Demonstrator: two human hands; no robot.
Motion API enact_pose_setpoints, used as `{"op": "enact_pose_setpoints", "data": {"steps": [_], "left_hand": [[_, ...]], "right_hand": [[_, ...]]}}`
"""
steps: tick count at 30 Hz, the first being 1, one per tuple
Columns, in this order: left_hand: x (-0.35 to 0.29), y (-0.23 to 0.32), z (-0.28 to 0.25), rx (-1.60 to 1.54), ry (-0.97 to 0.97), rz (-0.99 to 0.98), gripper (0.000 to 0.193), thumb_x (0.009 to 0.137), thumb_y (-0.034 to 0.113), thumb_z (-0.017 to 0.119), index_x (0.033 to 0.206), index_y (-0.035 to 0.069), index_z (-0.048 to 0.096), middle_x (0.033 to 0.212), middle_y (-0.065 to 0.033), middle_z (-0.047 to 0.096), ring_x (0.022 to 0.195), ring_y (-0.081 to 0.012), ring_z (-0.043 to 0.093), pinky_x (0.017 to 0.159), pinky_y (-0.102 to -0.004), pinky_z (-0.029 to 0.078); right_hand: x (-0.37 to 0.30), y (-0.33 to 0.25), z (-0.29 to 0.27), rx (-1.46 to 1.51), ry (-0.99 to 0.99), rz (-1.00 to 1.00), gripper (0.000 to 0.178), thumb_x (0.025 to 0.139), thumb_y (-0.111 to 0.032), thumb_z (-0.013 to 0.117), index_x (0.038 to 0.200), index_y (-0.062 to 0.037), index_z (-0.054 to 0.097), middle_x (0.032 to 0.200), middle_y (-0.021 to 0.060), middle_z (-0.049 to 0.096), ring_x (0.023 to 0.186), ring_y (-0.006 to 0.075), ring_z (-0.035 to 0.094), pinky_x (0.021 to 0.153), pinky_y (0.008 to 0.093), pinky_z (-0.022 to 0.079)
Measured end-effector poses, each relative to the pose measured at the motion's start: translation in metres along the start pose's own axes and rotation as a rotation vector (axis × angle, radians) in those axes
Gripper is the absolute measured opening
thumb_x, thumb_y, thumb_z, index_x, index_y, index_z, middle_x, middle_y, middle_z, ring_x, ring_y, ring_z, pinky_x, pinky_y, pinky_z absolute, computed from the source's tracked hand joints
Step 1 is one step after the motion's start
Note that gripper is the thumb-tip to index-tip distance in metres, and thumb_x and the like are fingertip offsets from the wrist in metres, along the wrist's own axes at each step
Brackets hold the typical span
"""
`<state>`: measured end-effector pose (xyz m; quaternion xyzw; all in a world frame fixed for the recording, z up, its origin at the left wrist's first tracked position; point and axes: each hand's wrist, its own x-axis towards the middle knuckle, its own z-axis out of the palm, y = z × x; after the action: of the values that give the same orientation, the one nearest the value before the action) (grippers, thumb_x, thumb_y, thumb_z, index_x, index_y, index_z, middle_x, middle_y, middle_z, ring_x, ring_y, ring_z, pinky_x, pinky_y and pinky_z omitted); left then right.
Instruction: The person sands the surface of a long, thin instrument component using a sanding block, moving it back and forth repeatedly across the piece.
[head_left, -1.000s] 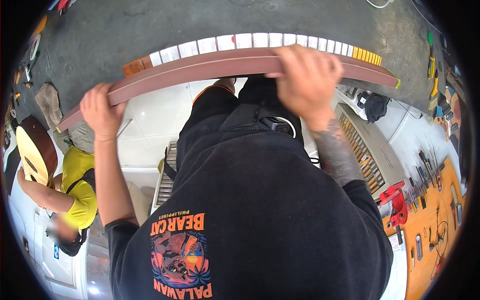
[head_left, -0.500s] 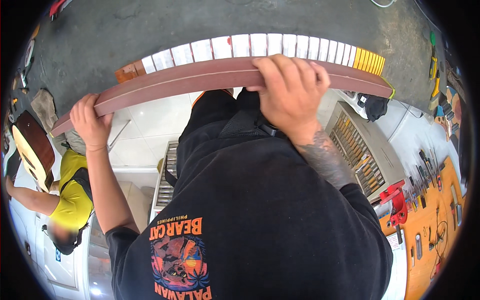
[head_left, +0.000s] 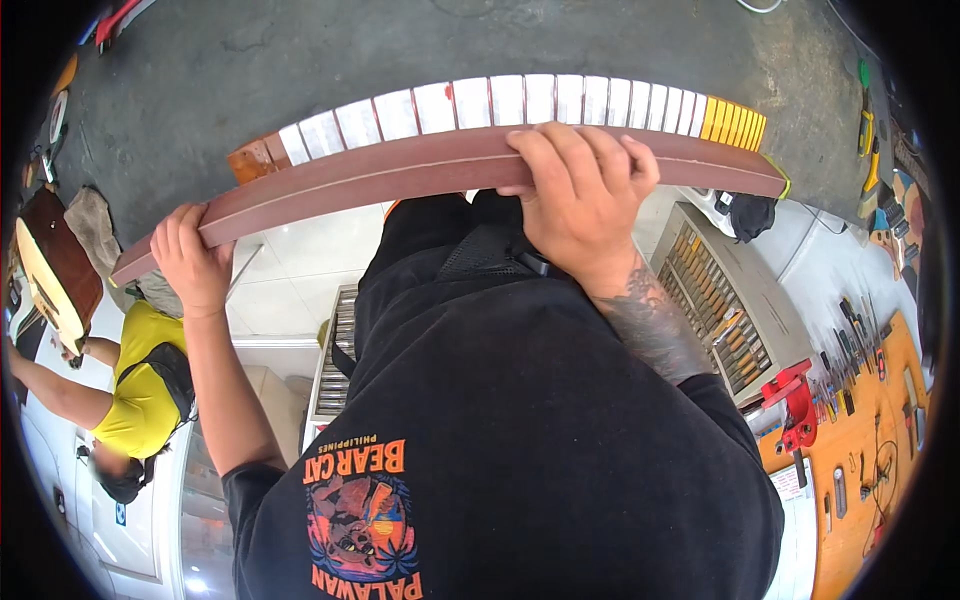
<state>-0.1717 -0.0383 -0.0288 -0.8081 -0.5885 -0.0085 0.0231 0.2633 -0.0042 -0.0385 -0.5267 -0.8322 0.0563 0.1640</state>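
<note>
R hand (head_left: 585, 195) fingers curled over long reddish-brown wood strip (head_left: 400, 175), gripping near mid. L hand (head_left: 190, 265) clamped on strip's left end. Strip held across chest, above grey floor (head_left: 300, 70).

One long reddish-brown wooden strip (head_left: 400, 175), two hands on it: left hand (head_left: 190, 262) and right hand (head_left: 580, 195). One co-worker in yellow (head_left: 140, 395) at left, one red clamp (head_left: 795, 400) at right.

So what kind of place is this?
Probably a woodworking or guitar-making workshop. A rack of chisels stands nearby, hand tools lie on an orange bench, and a person at the left holds a guitar body.
</note>
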Motion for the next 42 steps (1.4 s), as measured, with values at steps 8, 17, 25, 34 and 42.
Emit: {"op": "enact_pose_setpoints", "data": {"steps": [8,17,25,34,42], "left_hand": [[0.091,0.194,-0.002,-0.147,0.02,0.061,0.049,0.064,0.029,0.082,0.109,0.016,0.065,0.104,0.0002,0.068,0.093,-0.0216,0.064,0.085,-0.0402,0.045],[-0.008,-0.004,0.0,-0.012,-0.013,0.032,0.059,0.067,0.031,0.083,0.119,0.01,0.064,0.114,-0.0074,0.069,0.104,-0.0302,0.064,0.091,-0.045,0.045],[0.09,0.19,-0.003,-0.143,0.065,0.052,0.047,0.067,0.037,0.08,0.107,0.018,0.064,0.1,0.0005,0.064,0.092,-0.0198,0.062,0.084,-0.0413,0.045],[0.0,-0.014,-0.007,-0.045,-0.092,0.026,0.053,0.07,0.023,0.081,0.118,0.007,0.065,0.114,-0.0113,0.067,0.105,-0.0333,0.062,0.091,-0.0472,0.045],[0.092,0.182,-0.008,-0.215,-0.05,0.068,0.058,0.062,0.024,0.084,0.116,0.015,0.065,0.109,-0.0016,0.068,0.098,-0.0236,0.064,0.089,-0.0415,0.045]], "right_hand": [[-0.062,0.213,-0.077,-0.117,-0.102,-0.038,0.041,0.085,-0.016,0.069,0.126,-0.0155,0.066,0.121,0.0047,0.066,0.119,0.0271,0.057,0.107,0.0476,0.031],[-0.007,0.006,-0.004,-0.014,-0.013,0.026,0.049,0.072,-0.009,0.066,0.119,-0.0232,0.069,0.115,-0.0032,0.068,0.114,0.0192,0.058,0.105,0.0432,0.03],[-0.051,0.192,-0.076,-0.047,-0.091,-0.016,0.055,0.073,-0.002,0.068,0.127,-0.0143,0.065,0.121,0.0049,0.067,0.119,0.0289,0.057,0.109,0.0472,0.03],[-0.006,0.008,0.002,-0.024,-0.021,-0.015,0.034,0.09,-0.021,0.061,0.123,-0.0229,0.069,0.113,-0.0016,0.066,0.108,0.0189,0.059,0.103,0.0503,0.032],[-0.052,0.192,-0.08,-0.088,-0.138,0.013,0.05,0.077,-0.001,0.065,0.126,-0.0128,0.066,0.122,0.0074,0.066,0.121,0.0305,0.056,0.11,0.0496,0.033]]}}
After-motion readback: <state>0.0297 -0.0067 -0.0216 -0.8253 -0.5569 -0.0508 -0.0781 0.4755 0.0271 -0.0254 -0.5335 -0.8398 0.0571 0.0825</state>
